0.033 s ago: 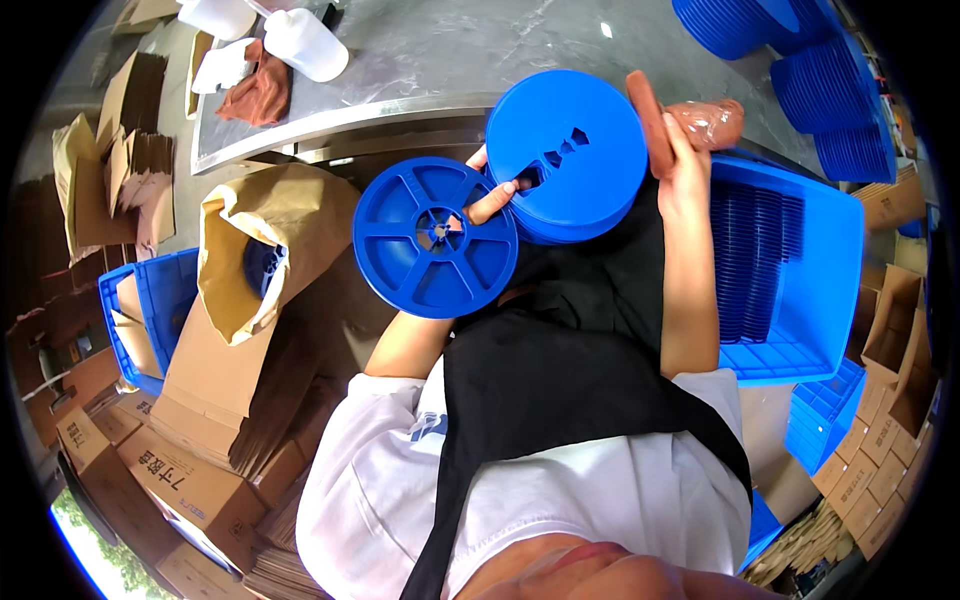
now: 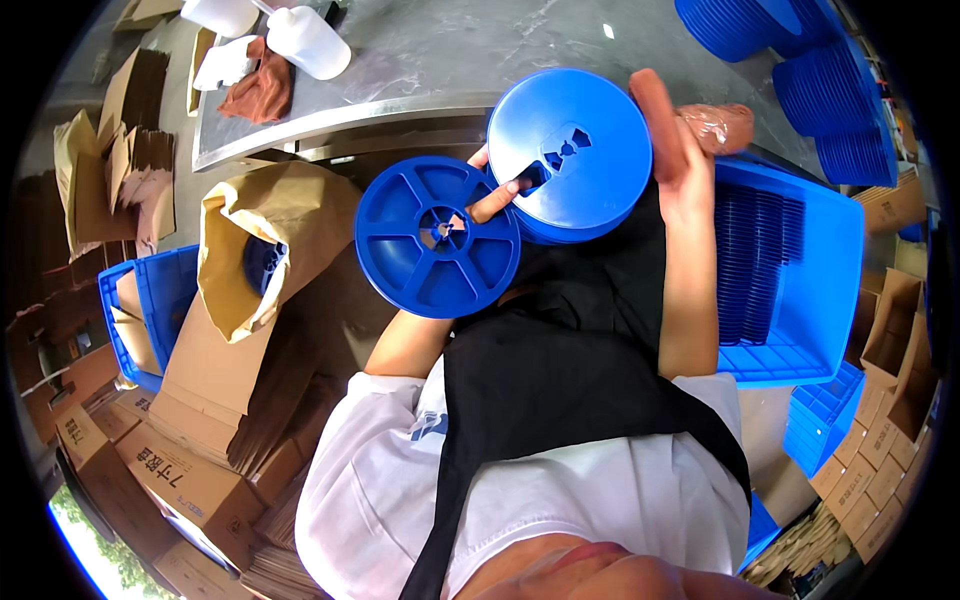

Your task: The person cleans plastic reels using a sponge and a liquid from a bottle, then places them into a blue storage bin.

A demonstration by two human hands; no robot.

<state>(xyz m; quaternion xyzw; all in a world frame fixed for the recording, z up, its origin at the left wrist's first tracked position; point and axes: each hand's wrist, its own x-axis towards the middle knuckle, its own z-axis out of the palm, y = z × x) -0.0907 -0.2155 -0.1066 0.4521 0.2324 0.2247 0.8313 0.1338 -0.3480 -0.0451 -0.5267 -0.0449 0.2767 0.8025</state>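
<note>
My left hand (image 2: pixel 490 204) is closed between a spoked blue plastic reel (image 2: pixel 390 270) and a stack of blue reels (image 2: pixel 585 110) to its right. Its thumb lies across the spoked reel's rim, tip at a slot in the stack's solid top face. The other fingers are mostly hidden behind. My right hand (image 2: pixel 688 190) is closed around a reddish-brown wad that looks like cloth (image 2: pixel 655 120). One part of the wad, beyond the fingers, is shiny as if wrapped in clear film. The wad's near end is against or very close to the stack's right edge.
A blue crate (image 2: pixel 835 270) with rows of reels stands at my right. A paper sack (image 2: pixel 300 205) with a reel inside sits at left, above cardboard boxes (image 2: pixel 190 470). White bottles (image 2: pixel 310 45) and a brown cloth (image 2: pixel 258 90) lie on the metal table (image 2: pixel 430 60), with stacked reels (image 2: pixel 820 90) far right.
My right hand and the brown wad have shifted and turned slightly rightward. The reel stack's top has tilted a little and catches more light. My left hand keeps its hold.
</note>
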